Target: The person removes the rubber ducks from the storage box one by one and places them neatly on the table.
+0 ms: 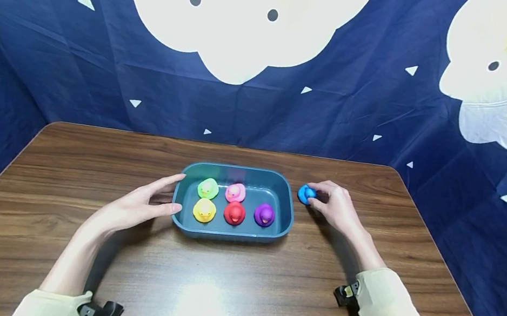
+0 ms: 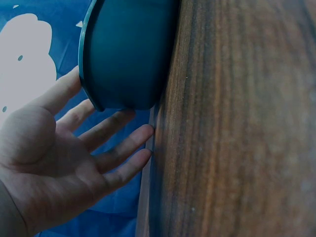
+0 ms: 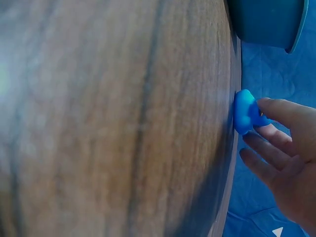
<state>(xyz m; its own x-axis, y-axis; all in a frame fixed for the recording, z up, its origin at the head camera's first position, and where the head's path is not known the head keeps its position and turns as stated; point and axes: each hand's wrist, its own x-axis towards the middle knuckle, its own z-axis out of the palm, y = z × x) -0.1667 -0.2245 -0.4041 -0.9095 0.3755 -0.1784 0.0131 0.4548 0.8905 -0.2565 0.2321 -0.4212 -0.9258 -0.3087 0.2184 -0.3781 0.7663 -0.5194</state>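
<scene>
Near the far edge of the desk (image 1: 309, 308), just beside the right end of the tub (image 1: 232, 236), our right hand (image 1: 338, 208) pinches the blue duck (image 1: 303, 194) between thumb and fingers. Our left hand (image 1: 131, 209), fingers spread wide, touches the tub's left end. Inside, a green duck (image 1: 208, 189) and pink duck (image 1: 235, 193) sit beyond a yellow duck (image 1: 204, 210), red duck (image 1: 234, 213) and purple duck (image 1: 264, 215).

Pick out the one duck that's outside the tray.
The blue duck, pinched by the right hand just right of the tray; the other five ducks are all inside it.
</scene>
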